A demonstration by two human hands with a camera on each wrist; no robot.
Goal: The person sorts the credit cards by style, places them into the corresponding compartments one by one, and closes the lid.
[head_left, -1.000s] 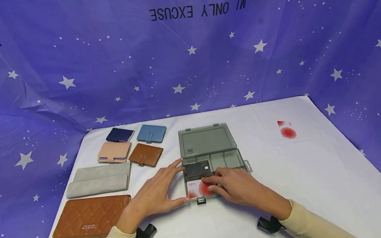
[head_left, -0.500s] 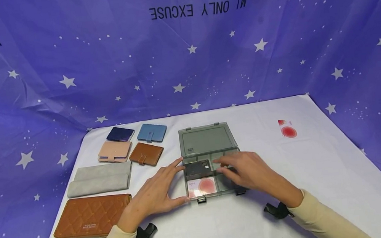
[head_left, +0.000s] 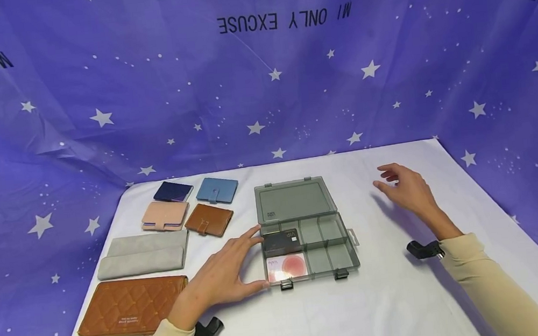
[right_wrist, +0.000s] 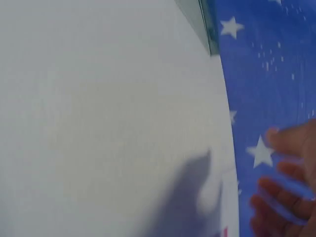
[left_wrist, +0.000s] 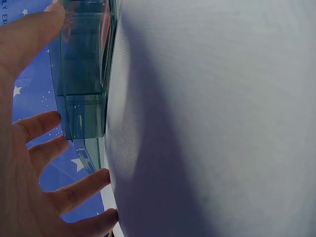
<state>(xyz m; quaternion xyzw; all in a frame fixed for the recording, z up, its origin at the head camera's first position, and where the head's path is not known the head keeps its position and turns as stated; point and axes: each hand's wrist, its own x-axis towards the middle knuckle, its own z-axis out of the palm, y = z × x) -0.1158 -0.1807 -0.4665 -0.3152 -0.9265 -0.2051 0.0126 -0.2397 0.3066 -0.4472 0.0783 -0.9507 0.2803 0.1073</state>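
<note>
Box (head_left: 340,253) is set open on the table (head_left: 370,309), lid (head_left: 293,199) laid back behind it. Black card (head_left: 281,241) is placed at the left of the back row, red card (head_left: 285,267) at the left of the front row. Whether the black card is seated flat or propped on a divider cannot be told. Left hand (head_left: 223,275) is spread wide along the box's left side, thumb at the front, fingers towards the back corner; nothing is gripped. Right hand (head_left: 408,189) is held above the table, well apart from the box, thumb and fingers parted; nothing is seen held. A red sliver (right_wrist: 225,232) is caught at the right wrist view's bottom edge; too little is shown to be named.

Step is judged a reach to the right, box braced. Only light pressure should be used on the box wall, so the box isn't shoved. Fingertips should be lowered gently. Anything thin and flat should be pinched by an edge, since it could be slid along rather than lifted if pressed on its face.
</note>
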